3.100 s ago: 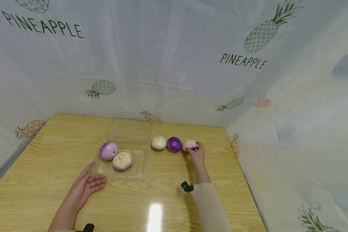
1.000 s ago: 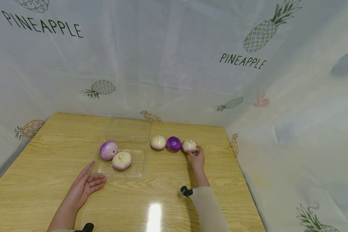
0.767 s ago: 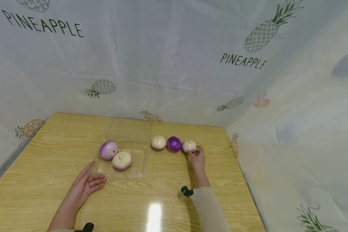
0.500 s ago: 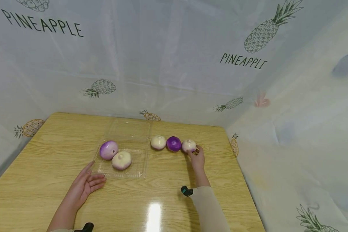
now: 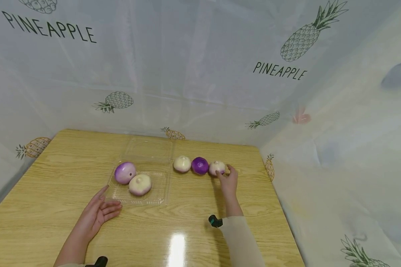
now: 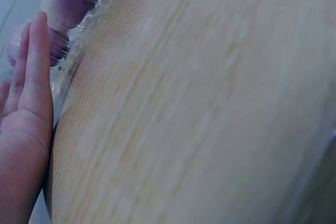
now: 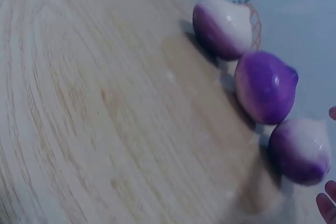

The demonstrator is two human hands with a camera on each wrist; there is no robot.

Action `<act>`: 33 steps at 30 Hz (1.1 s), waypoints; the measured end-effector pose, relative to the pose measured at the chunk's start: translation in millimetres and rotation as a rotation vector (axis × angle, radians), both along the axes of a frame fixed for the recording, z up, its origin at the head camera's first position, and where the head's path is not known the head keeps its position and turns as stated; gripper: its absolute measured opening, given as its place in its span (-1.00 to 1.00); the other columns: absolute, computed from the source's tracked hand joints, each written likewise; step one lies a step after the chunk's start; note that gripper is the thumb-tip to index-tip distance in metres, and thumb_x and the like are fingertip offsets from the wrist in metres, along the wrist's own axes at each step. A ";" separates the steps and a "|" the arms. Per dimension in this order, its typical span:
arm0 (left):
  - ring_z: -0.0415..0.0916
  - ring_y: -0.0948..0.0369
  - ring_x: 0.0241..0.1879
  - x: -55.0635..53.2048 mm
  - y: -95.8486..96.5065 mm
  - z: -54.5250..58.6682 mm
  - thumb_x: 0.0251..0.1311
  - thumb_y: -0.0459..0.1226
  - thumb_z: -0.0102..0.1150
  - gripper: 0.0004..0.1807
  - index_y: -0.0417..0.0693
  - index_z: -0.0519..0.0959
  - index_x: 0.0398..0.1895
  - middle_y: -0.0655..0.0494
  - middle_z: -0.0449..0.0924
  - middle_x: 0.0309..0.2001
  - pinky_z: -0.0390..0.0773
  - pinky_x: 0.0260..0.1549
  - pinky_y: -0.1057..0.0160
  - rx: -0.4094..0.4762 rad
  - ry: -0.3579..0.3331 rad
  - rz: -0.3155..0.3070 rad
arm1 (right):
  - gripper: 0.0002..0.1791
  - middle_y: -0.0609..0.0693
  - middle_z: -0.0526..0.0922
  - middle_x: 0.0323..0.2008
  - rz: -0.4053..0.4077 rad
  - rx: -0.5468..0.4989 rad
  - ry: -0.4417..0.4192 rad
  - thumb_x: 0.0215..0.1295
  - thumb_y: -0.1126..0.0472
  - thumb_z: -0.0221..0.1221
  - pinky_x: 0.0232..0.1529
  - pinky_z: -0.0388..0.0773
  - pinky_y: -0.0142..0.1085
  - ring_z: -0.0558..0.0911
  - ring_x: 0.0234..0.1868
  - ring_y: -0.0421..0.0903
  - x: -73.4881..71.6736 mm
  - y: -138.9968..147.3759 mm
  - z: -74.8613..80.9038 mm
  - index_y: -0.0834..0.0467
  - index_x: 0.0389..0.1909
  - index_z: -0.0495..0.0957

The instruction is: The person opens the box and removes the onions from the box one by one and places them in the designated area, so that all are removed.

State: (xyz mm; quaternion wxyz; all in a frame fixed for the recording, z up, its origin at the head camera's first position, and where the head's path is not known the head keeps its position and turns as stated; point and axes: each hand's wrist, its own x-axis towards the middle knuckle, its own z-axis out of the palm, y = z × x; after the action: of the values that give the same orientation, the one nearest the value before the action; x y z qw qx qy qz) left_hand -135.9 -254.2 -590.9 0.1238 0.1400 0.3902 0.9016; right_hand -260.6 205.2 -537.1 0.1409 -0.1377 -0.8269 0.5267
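Note:
In the head view three purple-and-white onions stand in a row on the wooden table: a pale one (image 5: 182, 164), a deep purple one (image 5: 199, 165), and a pale-topped one (image 5: 217, 167) at the right end. My right hand (image 5: 228, 183) is beside that last onion, thumb and fingers spread around its side. In the right wrist view its fingertips (image 7: 326, 207) are apart from the onion (image 7: 300, 151). My left hand (image 5: 95, 215) lies at the near left corner of a clear plastic clamshell box (image 5: 158, 187), fingers extended. The box contains a purple onion (image 5: 125, 173) and a pale onion (image 5: 140, 184).
The clear lid (image 5: 149, 149) of the box lies folded back towards the far table edge. A pineapple-print sheet (image 5: 194, 74) hangs behind the wooden table (image 5: 147, 233) and along its right side.
Earlier my right hand held the right-end onion and turned it pale top up beside the purple one. Now its fingers have spread away from it. My left hand has stayed still.

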 end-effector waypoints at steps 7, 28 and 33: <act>0.59 -0.02 0.03 0.7 -1.0 -0.5 0.60 -0.26 -0.56 -0.35 -0.04 -0.65 0.46 -0.14 0.61 -0.01 0.56 0.04 0.04 0.010 0.002 -0.003 | -0.35 0.24 0.40 0.12 0.132 -0.054 0.082 0.18 0.28 0.35 -0.08 0.49 -0.13 0.42 0.02 0.16 7.7 -21.3 24.9 0.30 0.28 0.36; 0.61 0.02 -0.01 0.1 0.0 0.1 0.60 -0.26 -0.55 -0.36 -0.03 -0.60 0.49 -0.09 0.63 -0.03 0.59 0.00 0.06 -0.075 -0.023 0.016 | -0.36 0.24 0.47 0.12 0.458 -0.112 0.001 0.21 0.23 0.33 -0.08 0.50 -0.21 0.43 0.08 0.24 36.4 -108.9 33.6 0.28 0.28 0.36; 0.62 0.02 -0.03 1.7 1.0 -1.5 0.60 -0.25 -0.52 -0.35 -0.04 -0.58 0.49 -0.10 0.63 -0.04 0.59 -0.01 0.05 -0.082 -0.031 0.033 | -0.39 0.18 0.50 0.10 0.502 -0.111 -0.034 0.21 0.18 0.34 -0.16 0.51 -0.27 0.48 0.00 0.14 41.5 -131.6 33.9 0.21 0.27 0.39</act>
State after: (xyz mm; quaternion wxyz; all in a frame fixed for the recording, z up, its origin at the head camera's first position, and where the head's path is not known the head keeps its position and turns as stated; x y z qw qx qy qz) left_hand -134.2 -253.3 -592.4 0.1207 0.1145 0.4269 0.8889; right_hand -219.1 73.5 -503.2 -0.0160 0.0557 -0.8072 0.5874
